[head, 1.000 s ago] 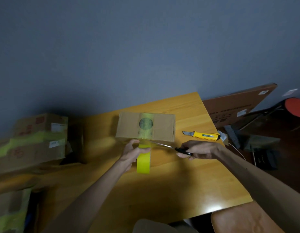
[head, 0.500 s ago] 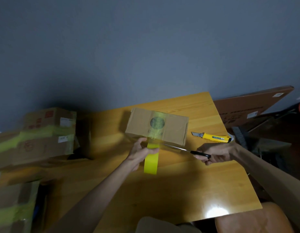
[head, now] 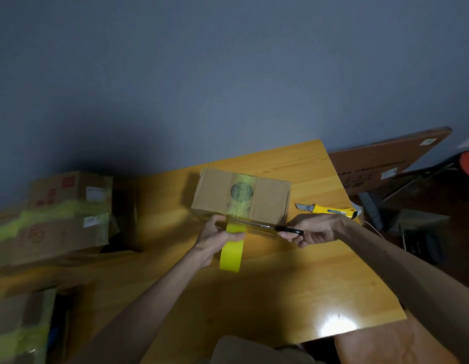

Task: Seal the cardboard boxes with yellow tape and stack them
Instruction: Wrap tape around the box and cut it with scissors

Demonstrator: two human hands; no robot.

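Cardboard box (head: 215,195): on the wooden table (head: 294,285), yellow tape strip (head: 244,178) over its top.
Left hand (head: 217,240): I see fingers curled round the tape roll (head: 230,256), just near of the box.
Right hand (head: 316,229): clenched on scissors (head: 262,227), blades at the strip.
Left edge: taped boxes (head: 65,214) stacked.

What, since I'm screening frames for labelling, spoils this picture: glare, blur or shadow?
Head view: dim overall; white glare on the table near its right front corner; the stacked boxes at left are shadowed and soft; the box being taped, the tape roll and the scissors are readable.
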